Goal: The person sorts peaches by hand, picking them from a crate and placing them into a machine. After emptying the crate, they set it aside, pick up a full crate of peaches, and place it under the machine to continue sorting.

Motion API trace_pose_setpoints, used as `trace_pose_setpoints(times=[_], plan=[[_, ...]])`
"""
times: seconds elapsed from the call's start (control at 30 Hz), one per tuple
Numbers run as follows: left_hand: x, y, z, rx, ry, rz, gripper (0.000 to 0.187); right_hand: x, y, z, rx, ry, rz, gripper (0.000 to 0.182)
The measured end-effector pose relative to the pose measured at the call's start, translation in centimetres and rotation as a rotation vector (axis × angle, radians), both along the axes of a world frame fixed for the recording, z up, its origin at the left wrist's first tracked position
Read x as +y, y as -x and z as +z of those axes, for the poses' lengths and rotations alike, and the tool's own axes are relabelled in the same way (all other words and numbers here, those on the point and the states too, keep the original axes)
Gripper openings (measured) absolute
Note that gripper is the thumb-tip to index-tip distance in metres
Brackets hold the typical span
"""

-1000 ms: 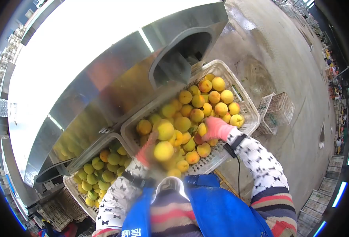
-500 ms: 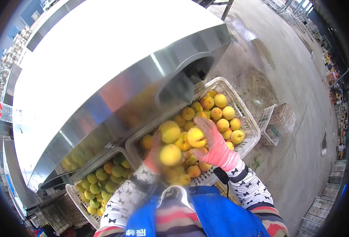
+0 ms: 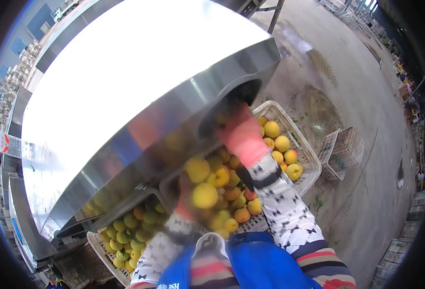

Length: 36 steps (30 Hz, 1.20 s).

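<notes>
My left hand, in a pink glove, is closed around several yellow peaches held over a white plastic crate of peaches. Most of its fingers are hidden behind the fruit. My right hand, also in a pink glove, reaches into the dark oval opening in the side of the metal table. Its fingers are blurred and in shadow, so what they hold does not show.
A second crate with greener peaches stands to the left, partly under the table edge. A plastic bottle lies at the table's far left. White crates sit on the concrete floor at right.
My right hand has moved from over the crate, where it had a peach, up and left into the table's opening. My left hand still holds its peaches, slightly lower left.
</notes>
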State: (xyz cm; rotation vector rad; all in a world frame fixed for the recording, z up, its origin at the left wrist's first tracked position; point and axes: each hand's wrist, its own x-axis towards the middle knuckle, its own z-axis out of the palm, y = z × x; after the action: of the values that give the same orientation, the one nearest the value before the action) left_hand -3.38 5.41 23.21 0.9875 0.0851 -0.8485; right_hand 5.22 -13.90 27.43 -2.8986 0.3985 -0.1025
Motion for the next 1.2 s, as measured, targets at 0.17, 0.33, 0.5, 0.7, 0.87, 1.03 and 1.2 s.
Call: trace_pose_setpoints(times=[0.17,0.33,0.5,0.7,0.87,1.03,1.2], plan=[[0.6,-0.4,-2.1,0.216,0.126,0.107,0.106,-1.3,0.7,0.5,-0.576,-0.477,0.034,0.058],[0.5,-1.3,-0.7,0.303,0.42,0.032,0.112,-1.8,10.8,0.1,-0.172,-0.844,0.392,0.077],[0.3,-1.5,-1.5,0.138,0.315,-0.102,0.112,-1.9,12.7,0.5,0.035,-1.328,0.177,0.091],[0.0,-1.6,-0.2,0.12,0.398,-0.141,0.097,-3.0,11.8,1.7,0.033,-1.226,0.461,0.094],[-1.3,-1.7,1.0,-0.002,0.376,0.015,0.089,-3.8,8.6,3.4,0.092,-1.111,0.633,0.091],[-1.6,-2.3,2.9,0.004,0.339,0.1,0.086,-3.3,9.0,3.6,-0.005,-1.08,0.56,0.071],[-0.1,-1.7,0.0,0.136,0.44,-0.038,0.075,-3.5,7.4,3.0,-0.388,-0.534,0.218,0.066]])
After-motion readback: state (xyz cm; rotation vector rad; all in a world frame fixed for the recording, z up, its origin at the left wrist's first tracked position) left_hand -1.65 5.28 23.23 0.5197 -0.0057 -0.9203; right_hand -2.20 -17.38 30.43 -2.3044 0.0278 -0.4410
